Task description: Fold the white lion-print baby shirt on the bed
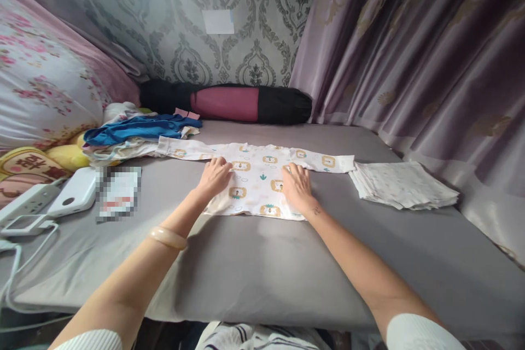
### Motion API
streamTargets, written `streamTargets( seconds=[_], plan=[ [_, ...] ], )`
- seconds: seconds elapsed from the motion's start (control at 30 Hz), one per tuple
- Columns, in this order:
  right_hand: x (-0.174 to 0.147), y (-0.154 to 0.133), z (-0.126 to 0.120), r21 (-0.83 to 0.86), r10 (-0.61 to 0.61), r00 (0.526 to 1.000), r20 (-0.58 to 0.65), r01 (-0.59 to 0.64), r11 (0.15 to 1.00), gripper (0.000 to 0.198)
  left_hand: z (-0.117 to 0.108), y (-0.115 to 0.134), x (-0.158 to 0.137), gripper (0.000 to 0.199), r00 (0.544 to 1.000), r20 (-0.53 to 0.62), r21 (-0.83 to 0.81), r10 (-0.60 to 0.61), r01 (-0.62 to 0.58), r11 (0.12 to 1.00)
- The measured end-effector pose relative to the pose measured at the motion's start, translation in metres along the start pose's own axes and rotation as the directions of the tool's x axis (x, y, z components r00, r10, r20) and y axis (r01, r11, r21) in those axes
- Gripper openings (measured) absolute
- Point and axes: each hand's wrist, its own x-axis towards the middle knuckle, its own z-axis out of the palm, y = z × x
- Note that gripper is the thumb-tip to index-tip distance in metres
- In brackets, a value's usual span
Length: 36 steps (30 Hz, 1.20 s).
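A white long-sleeved child's shirt with tan lion-like prints and small green leaves lies spread out, sleeves stretched to both sides and hem towards me. My left hand is at its left side edge, fingers curled onto the cloth. At the opposite side edge, my right hand has its fingers bent over the fabric. Both hands look closed on the shirt, though my fingertips are partly hidden. The right cuff touches a stack of folded white cloths. The left sleeve reaches a heap of clothes with a blue garment on top.
Everything lies on a grey-sheeted surface. A black and maroon long bolster runs along the wall. On the left are a power strip, a white device, cables and a blurred packet. Purple curtains hang at right.
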Motion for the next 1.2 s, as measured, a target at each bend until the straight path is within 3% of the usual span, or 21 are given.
streamTargets(
  seconds=[0.1,0.27,0.37,0.47,0.8,1.07,1.2],
  plan=[
    [-0.016,-0.006,-0.007,0.085,-0.019,0.999,0.048,0.014,0.996,0.030,-0.007,0.010,-0.021,0.033,0.997,0.068,-0.074,0.024,-0.019,0.997],
    [-0.045,0.016,-0.012,0.072,0.194,0.968,0.161,-0.207,0.976,0.026,-0.013,-0.009,-0.063,0.035,0.959,0.176,-0.127,-0.223,0.247,0.961],
    [-0.061,0.029,-0.014,0.079,0.241,0.941,0.236,-0.266,0.961,0.028,-0.016,-0.022,-0.082,0.034,0.919,0.267,-0.238,-0.289,0.354,0.904],
    [-0.072,0.032,-0.017,0.103,0.234,0.925,0.300,-0.275,0.956,0.032,-0.016,-0.022,-0.094,0.034,0.906,0.284,-0.354,-0.315,0.404,0.843],
    [-0.069,0.047,-0.016,0.273,0.126,0.920,0.371,-0.238,0.932,0.032,-0.021,-0.026,-0.098,0.044,0.911,0.318,-0.498,-0.263,0.396,0.771],
    [-0.066,0.050,-0.020,0.249,0.099,0.900,0.425,-0.222,0.943,0.035,-0.024,-0.029,-0.098,0.036,0.912,0.344,-0.389,-0.223,0.355,0.850],
    [-0.061,0.040,-0.030,0.099,0.144,0.907,0.397,-0.198,0.975,0.027,-0.023,-0.025,-0.089,0.029,0.958,0.232,-0.287,-0.166,0.230,0.930]
  ],
)
